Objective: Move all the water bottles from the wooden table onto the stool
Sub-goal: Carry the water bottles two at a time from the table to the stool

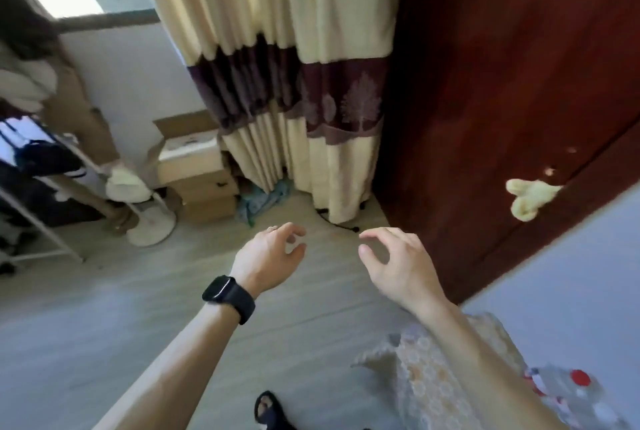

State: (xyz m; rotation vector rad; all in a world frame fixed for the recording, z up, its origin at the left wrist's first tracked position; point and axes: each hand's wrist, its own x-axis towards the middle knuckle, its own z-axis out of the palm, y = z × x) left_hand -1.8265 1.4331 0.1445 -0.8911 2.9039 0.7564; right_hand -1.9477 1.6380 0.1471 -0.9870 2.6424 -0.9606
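Both hands reach out over the floor (104, 325) and hold nothing. The left hand (270, 256) has its fingers (294, 230) released and loosely curled, thumb apart from them; a black watch (228, 298) sits on the wrist just behind. The right hand (398, 263) is likewise released, its fingers (374, 234) bent softly with the tips towards the left fingers; the two hands are near each other but do not touch.

The one water bottle (575, 391) in view, clear with a red cap, is well back from the right fingers, down past the right forearm at the lower right; it is blurred, so I cannot tell whether it stands or lies. Just beside it, under that forearm, is a patterned cloth (433, 377); what it covers I cannot tell.

Beyond the fingertips hangs a cream curtain (294, 66) with a dark purple band; a black cable (336, 221) lies at its foot, between the two sets of fingers and farther off. Right of the right fingers stands a dark red wooden panel (502, 83) with a yellow object (530, 199) on it. Left of the left fingers are stacked cardboard boxes (197, 173) and a white fan (138, 208). Behind the left wrist, a foot in a black sandal (270, 409) is on the floor.
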